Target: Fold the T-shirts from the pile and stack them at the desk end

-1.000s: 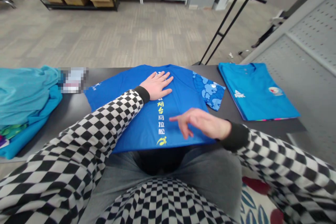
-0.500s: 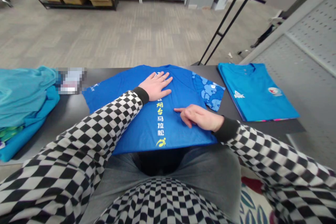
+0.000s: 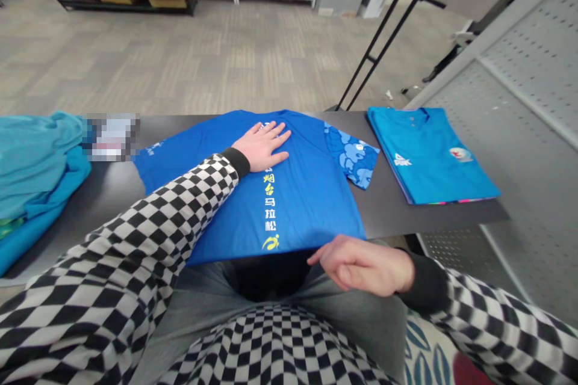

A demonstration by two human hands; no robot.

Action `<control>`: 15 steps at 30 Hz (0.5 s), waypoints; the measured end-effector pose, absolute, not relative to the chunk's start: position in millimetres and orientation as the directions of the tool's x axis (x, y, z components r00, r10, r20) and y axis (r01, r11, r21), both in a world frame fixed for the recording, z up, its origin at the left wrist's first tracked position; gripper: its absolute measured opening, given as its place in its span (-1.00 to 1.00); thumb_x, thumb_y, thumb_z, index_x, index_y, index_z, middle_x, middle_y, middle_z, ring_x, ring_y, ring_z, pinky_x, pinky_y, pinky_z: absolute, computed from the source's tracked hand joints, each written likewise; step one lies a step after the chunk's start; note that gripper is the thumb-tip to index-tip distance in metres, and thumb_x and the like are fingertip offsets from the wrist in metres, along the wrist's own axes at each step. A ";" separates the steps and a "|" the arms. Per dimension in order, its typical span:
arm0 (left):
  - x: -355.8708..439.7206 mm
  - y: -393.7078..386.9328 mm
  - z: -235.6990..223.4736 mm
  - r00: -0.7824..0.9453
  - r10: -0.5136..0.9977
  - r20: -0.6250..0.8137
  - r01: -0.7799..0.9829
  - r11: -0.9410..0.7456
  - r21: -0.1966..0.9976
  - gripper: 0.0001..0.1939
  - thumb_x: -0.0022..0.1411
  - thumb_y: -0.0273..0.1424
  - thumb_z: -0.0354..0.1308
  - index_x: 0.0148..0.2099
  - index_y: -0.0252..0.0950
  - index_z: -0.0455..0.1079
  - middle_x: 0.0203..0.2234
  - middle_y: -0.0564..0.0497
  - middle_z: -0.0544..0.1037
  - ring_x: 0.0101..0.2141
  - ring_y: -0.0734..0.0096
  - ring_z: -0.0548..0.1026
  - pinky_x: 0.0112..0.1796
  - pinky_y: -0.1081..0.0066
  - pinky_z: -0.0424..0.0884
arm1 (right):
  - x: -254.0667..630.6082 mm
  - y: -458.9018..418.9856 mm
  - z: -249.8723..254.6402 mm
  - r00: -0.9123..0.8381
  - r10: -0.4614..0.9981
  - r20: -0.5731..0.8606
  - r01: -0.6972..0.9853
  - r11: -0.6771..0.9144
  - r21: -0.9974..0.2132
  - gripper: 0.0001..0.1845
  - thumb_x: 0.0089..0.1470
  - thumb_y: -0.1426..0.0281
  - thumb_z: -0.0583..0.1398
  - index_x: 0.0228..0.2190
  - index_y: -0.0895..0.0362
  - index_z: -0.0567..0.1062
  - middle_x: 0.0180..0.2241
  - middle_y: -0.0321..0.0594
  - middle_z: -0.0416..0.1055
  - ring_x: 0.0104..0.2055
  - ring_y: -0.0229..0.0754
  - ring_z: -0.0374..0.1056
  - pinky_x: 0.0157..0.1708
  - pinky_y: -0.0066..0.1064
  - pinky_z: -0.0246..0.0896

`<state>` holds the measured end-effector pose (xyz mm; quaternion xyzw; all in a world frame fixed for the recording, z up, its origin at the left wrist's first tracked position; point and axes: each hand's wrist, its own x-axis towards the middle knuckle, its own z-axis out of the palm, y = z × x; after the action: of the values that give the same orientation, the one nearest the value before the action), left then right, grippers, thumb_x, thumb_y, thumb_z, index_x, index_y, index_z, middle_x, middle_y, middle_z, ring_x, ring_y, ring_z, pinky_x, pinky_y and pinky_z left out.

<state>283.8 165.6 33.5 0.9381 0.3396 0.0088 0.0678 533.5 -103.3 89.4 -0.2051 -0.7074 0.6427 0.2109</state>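
Observation:
A royal blue T-shirt [image 3: 311, 198] lies flat on the black table [image 3: 406, 219], its hem hanging over the edge nearest me. Yellow and white Chinese lettering runs down its front, and its sleeve [image 3: 357, 159] has a cloud pattern. My left hand [image 3: 261, 145] rests palm down on the shirt's upper chest with the fingers spread. My right hand [image 3: 361, 266] is off the shirt, just below the hem above my lap, its fingers loosely curled around nothing.
A folded teal T-shirt [image 3: 428, 156] lies to the right on the table. A heap of teal clothing [image 3: 31, 162] and a pixelated patch [image 3: 112, 137] sit at the left. A perforated metal panel [image 3: 533, 72] stands at the right; black metal rods [image 3: 388, 30] rise behind the table.
My right hand has moved off the shirt's front, back toward me to below the hem. My left hand stays on the shirt. The whole view has shifted slightly.

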 end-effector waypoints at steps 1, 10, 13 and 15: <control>283.8 165.6 33.6 0.769 0.638 -0.032 0.636 -0.760 0.134 -0.17 0.65 0.11 -0.14 0.75 -0.13 -0.05 0.69 -0.09 -0.03 0.65 -0.09 -0.06 0.58 -0.15 -0.19 | 537.0 -96.8 92.0 -0.816 0.576 0.040 0.018 0.096 -0.995 -0.24 0.57 -0.19 -0.03 -0.51 0.05 0.33 -0.57 -0.39 0.27 -0.47 -0.25 0.29 0.30 -0.01 0.42; 283.7 166.5 32.5 0.767 0.640 -0.038 0.640 -0.759 0.121 -0.16 0.65 0.12 -0.16 0.74 -0.16 -0.04 0.69 -0.11 -0.05 0.65 -0.08 -0.06 0.58 -0.13 -0.17 | 567.0 -12.5 73.4 -0.372 0.926 0.064 -0.007 0.066 -0.998 -0.04 0.44 -0.40 -0.14 -0.51 0.03 0.56 -0.46 -0.20 0.58 -0.34 -0.08 0.54 0.50 0.11 0.20; 283.3 167.1 31.6 0.774 0.633 -0.026 0.631 -0.767 0.117 -0.16 0.65 0.13 -0.16 0.75 -0.17 -0.04 0.69 -0.11 -0.05 0.65 -0.08 -0.06 0.58 -0.14 -0.17 | 562.8 -14.2 56.4 -0.309 0.949 0.058 0.067 0.083 -0.994 -0.16 0.44 -0.37 -0.02 -0.31 0.01 0.68 -0.02 -0.11 0.72 0.18 0.06 0.58 0.50 0.08 0.19; 283.1 167.3 31.6 0.772 0.635 -0.029 0.634 -0.765 0.117 -0.15 0.65 0.13 -0.16 0.75 -0.16 -0.04 0.69 -0.10 -0.06 0.65 -0.08 -0.06 0.58 -0.14 -0.17 | 562.4 -18.8 52.4 -0.263 0.962 0.073 0.134 0.111 -0.985 -0.30 0.45 -0.31 0.09 -0.19 -0.02 0.71 0.14 -0.14 0.69 0.35 0.07 0.49 0.51 0.06 0.18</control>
<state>283.1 167.3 31.6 0.9393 0.3377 0.0061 0.0599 562.4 -18.8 52.4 -0.4426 -0.6189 0.4984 0.4155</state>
